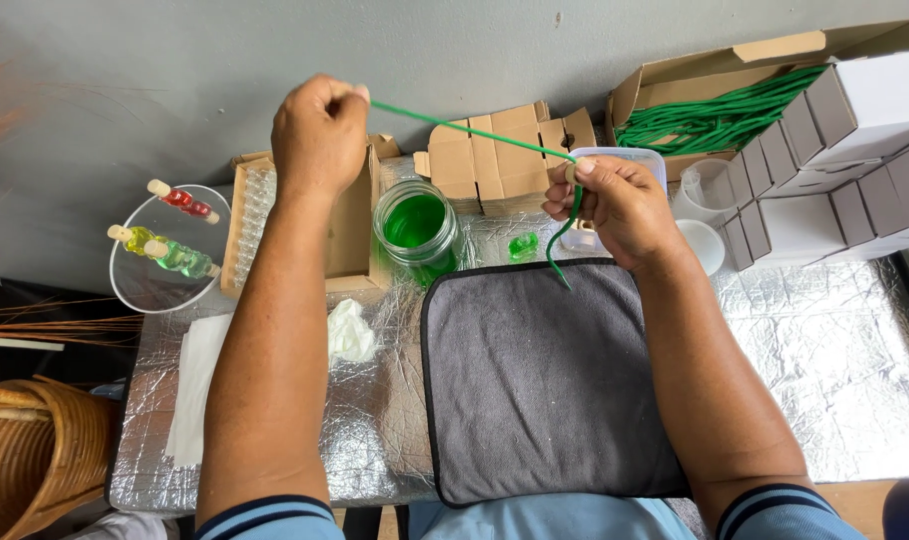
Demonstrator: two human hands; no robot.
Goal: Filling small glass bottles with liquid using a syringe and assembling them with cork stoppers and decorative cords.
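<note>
Between the fingers of both hands, a thin green cord [469, 128] runs taut: left hand [319, 135] and right hand [619, 205] pinched shut on it. Judged light, limp; grip near ends. Below: green-liquid jar [417, 228], grey cloth [544, 380], worktop [834, 380].

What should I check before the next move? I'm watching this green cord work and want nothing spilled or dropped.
1. Left hand pinching the end of the green cord: ok.
2. Right hand gripping the cord, with its tail hanging below: ok.
3. Cord stretched taut between the hands: ok.
4. Jar of green liquid upright, lid off, under the cord: not ok, spill risk.
5. Grey cloth flat on the foil: ok.
6. Small piece at the right fingertips: cannot tell.
</note>
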